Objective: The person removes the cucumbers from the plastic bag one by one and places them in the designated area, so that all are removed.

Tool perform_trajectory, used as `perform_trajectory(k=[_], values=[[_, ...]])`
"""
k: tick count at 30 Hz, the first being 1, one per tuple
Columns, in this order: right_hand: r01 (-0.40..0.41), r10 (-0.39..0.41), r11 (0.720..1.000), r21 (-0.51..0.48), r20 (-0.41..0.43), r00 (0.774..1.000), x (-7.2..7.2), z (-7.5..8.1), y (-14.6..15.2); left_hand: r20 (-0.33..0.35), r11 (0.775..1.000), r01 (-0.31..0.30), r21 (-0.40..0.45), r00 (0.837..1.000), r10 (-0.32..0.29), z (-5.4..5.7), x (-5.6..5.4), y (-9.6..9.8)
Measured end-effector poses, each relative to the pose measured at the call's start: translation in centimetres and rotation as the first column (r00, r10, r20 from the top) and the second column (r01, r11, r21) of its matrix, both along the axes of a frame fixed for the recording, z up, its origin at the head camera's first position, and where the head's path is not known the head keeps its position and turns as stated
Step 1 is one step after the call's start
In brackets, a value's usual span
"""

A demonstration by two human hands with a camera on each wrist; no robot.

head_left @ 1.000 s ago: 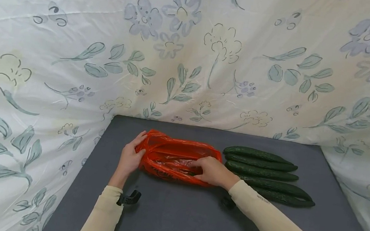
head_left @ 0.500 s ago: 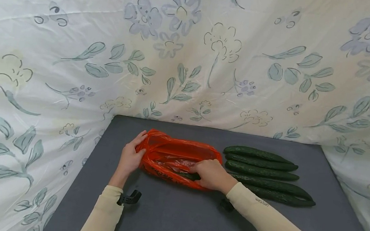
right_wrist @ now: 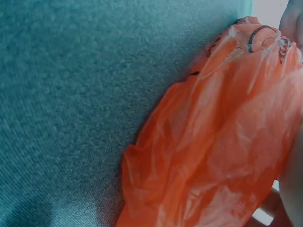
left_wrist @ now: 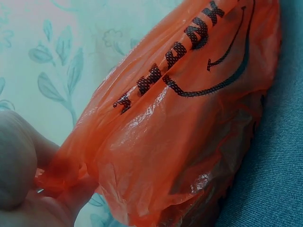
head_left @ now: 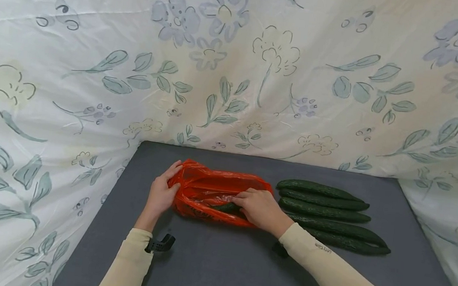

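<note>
A red plastic bag (head_left: 208, 180) with black print lies on its side, its opening spread wide. At its left end my left hand (head_left: 161, 194) pinches the plastic between thumb and fingers; the left wrist view shows this bunched film (left_wrist: 61, 175) up close. My right hand (head_left: 261, 209) reaches into the opening from the right, its fingers curled over a dark green cucumber (head_left: 226, 207) inside the bag. Part of that cucumber is hidden by the hand and the plastic. In the right wrist view, the bag (right_wrist: 208, 156) covers most of the right hand's grip.
Several long cucumbers (head_left: 324, 212) lie side by side on the dark grey table (head_left: 216, 267), just right of the bag. A flower-patterned cloth (head_left: 236, 69) hangs behind and at both sides of the table.
My right hand has shifted slightly up and back within the bag opening, and more of the cucumber shows beside its fingers. The left hand keeps its hold on the bag's left end.
</note>
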State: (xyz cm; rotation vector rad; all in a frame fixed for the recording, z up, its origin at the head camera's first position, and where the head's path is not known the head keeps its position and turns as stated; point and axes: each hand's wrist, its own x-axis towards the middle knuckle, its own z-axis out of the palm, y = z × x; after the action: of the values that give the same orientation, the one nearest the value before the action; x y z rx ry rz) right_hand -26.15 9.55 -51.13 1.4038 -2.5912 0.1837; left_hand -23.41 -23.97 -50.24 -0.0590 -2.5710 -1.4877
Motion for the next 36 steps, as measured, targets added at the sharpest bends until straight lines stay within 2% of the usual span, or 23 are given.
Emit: perform_trajectory(k=[5,13,22,36], values=[[-0.017,0.017,0.999,-0.038,0.023,1.0,-0.1,0.5,0.0,-0.004,1.0,-0.002,-0.009,1.0,0.002,0.1,0.1,0.0],[0.039,-0.033,0.997,-0.073,0.087,0.996,-0.3,1.4,0.6,-0.008,1.0,-0.005,-0.006,1.0,0.005,-0.1,0.0,0.0],[0.063,-0.053,0.986,-0.154,0.071,0.996,-0.8,2.8,1.5,-0.017,1.0,-0.007,-0.01,1.0,0.006,0.1,0.1,0.0],[0.126,-0.121,0.976,-0.177,0.04,0.992,-1.3,4.6,3.4,-0.019,1.0,0.003,-0.028,1.0,-0.004,0.3,0.1,-0.1]])
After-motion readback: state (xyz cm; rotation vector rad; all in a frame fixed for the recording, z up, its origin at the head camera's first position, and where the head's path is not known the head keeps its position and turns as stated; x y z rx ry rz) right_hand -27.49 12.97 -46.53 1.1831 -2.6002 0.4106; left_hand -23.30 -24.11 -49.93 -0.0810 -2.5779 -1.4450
